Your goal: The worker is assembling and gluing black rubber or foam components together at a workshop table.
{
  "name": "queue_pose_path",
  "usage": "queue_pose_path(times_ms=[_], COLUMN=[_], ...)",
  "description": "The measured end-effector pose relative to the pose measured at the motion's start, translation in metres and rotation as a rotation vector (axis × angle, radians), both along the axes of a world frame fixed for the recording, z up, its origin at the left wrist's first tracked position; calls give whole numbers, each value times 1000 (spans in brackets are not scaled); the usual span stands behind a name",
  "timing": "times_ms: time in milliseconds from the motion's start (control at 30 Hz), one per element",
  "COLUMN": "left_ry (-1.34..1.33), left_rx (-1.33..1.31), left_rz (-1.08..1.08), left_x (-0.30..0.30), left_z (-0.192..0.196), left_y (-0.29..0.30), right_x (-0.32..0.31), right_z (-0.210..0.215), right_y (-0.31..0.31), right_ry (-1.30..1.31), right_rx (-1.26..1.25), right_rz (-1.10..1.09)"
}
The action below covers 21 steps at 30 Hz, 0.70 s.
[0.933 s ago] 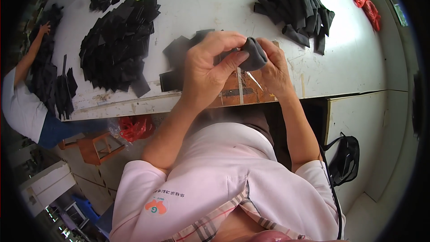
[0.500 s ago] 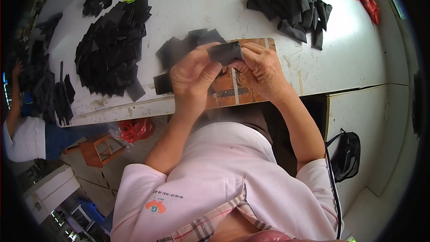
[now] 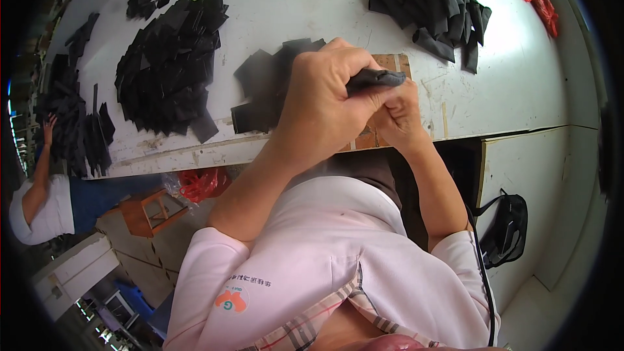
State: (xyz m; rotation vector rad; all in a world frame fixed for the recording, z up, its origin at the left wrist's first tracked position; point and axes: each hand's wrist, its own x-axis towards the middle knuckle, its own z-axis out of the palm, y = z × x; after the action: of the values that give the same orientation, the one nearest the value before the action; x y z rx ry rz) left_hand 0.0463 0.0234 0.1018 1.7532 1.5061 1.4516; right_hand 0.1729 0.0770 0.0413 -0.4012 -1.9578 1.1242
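A small folded piece of black fabric [image 3: 374, 78] is pinched in my left hand [image 3: 322, 94], above the table's near edge. My right hand [image 3: 401, 116] is closed just below it at its right end, its fingertips partly hidden behind my left hand, and seems to grip the same piece. Under both hands lies a brown board [image 3: 394, 63], mostly covered by them. Beside my left wrist sit several loose flat black fabric pieces [image 3: 257, 81].
A large heap of flat black pieces [image 3: 172, 58] lies left on the white table [image 3: 292, 6]. Black fabric tubes [image 3: 439, 3] are piled far right, near red plastic bags [image 3: 539, 3]. A co-worker [image 3: 49, 201] reaches over black strips at far left. A wooden stool [image 3: 149, 213] stands below.
My left hand has turned over and moved right across the fabric, closing round it. The fabric has gone from lying broadside to edge-on, its end pointing right. My right hand has shifted slightly lower.
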Motion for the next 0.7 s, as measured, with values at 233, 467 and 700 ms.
queue_pose_path(times_ms=[233, 467, 700], left_ry=[-185, -859, -869], left_rx=[-115, 153, 148], left_rz=[-16, -56, 7], left_x=[-3, -6, -18], left_z=[-10, -9, -21], left_y=[1, -12, -16], right_x=[-2, -1, -12], right_z=[-8, 31, 9], right_y=[6, 9, 2], right_ry=[-212, -399, -346], right_rx=[21, 81, 143], right_rz=[2, 3, -30])
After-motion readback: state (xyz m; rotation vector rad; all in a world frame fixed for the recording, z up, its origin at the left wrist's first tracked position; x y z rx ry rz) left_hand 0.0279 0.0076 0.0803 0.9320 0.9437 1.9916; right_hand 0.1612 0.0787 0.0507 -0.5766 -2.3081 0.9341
